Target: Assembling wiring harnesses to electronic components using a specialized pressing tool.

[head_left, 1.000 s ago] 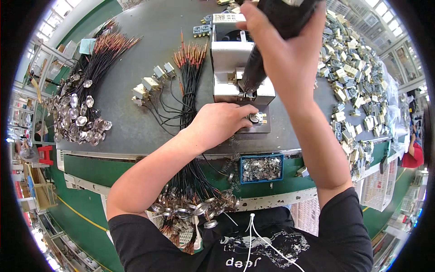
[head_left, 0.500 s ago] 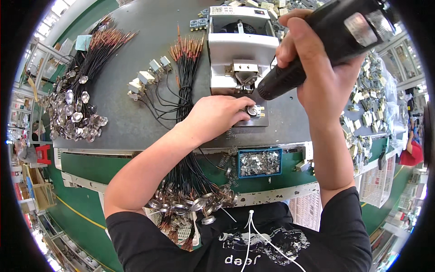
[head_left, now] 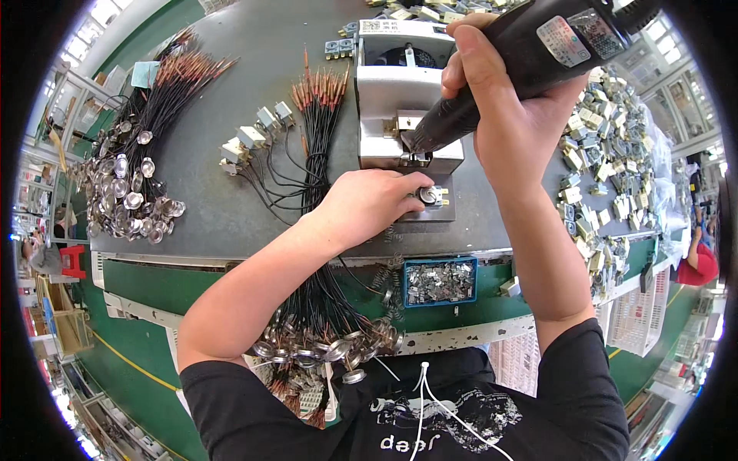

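Note:
My right hand (head_left: 511, 115) is wrapped round a black, corded electric screwdriver (head_left: 530, 46). The driver slants down to the left, its nose overlapping the metal feeder block (head_left: 408, 123) on the front of a silver benchtop machine (head_left: 396, 96). I cannot tell whether they touch. Below that block, the fingers of my left hand (head_left: 365, 203) pinch a small part with a round metal top and pale terminals (head_left: 430, 195), keeping it on a flat metal plate (head_left: 440, 216). Beside my left hand stands a tied bundle of black wires (head_left: 317, 146) with reddish-brown ends.
Small switch-like blocks (head_left: 252, 137) on wires lie left of the bundle. Another wire bundle with round metal caps (head_left: 127, 188) is at far left. Loose blocks (head_left: 592, 138) are heaped at right. A blue tray (head_left: 405, 288) of small metal pieces sits at the front edge.
My right hand has brought the electric screwdriver leftward, its nose now over the machine's feeder block. My left hand still pinches the small part at nearly the same spot.

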The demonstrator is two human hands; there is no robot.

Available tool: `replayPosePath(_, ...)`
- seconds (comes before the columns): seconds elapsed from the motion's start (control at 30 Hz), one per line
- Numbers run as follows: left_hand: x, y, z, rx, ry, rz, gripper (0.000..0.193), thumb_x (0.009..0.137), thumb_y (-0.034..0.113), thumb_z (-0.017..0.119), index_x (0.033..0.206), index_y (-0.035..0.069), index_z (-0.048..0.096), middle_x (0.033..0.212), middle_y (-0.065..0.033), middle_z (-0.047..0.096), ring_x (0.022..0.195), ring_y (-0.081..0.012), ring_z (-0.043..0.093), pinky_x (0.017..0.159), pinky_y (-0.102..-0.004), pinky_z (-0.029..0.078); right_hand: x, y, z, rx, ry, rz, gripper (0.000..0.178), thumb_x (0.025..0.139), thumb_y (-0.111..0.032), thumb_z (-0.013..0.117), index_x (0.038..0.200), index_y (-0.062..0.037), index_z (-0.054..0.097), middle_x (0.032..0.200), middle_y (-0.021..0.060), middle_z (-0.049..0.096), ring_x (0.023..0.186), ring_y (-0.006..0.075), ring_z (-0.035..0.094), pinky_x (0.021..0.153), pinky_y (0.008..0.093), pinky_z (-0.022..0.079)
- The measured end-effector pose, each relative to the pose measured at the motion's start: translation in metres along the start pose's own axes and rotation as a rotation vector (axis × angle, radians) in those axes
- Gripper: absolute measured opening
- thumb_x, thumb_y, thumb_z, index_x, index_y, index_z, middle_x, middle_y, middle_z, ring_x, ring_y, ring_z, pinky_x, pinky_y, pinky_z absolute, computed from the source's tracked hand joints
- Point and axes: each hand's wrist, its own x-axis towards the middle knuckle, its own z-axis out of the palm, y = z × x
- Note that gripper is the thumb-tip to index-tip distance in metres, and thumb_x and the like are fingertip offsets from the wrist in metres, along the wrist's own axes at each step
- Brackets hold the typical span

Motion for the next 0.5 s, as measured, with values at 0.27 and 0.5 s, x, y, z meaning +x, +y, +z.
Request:
replayPosePath(0.27, -0.001, 0.0, 0.001, 0.007, -0.001, -0.012, 0.038, 0.095, 0.032, 0.066, 0.13, 0.016, 0.065, 0.102, -0.0117, 0.074, 0.097, -0.0317, 0.071, 0.083, -0.0435, 0.057, 0.005, -0.028, 0.031, -0.826, 0.225, 0.494, 0.025, 0.091, 0.006, 0.071, 0.111, 0.0038, 0.057, 0.093, 0.0098, 0.072, 0.065, 0.0143, 0.067, 0.057, 0.0277, 0.054)
replayPosePath(0.5, 0.005, 0.0, 0.005, -0.016, 0.086, 0.052, 0.036, 0.094, 0.032, 0.068, 0.127, 0.017, 0.07, 0.103, -0.0115, 0.075, 0.097, -0.0301, 0.071, 0.083, -0.042, 0.057, 0.025, 0.0, -0.017, -0.283, -0.382, 0.285, 0.064, 0.083, -0.002, 0.081, 0.137, 0.0007, 0.046, 0.108, 0.0122, 0.072, 0.09, 0.0157, 0.071, 0.08, 0.0307, 0.058)
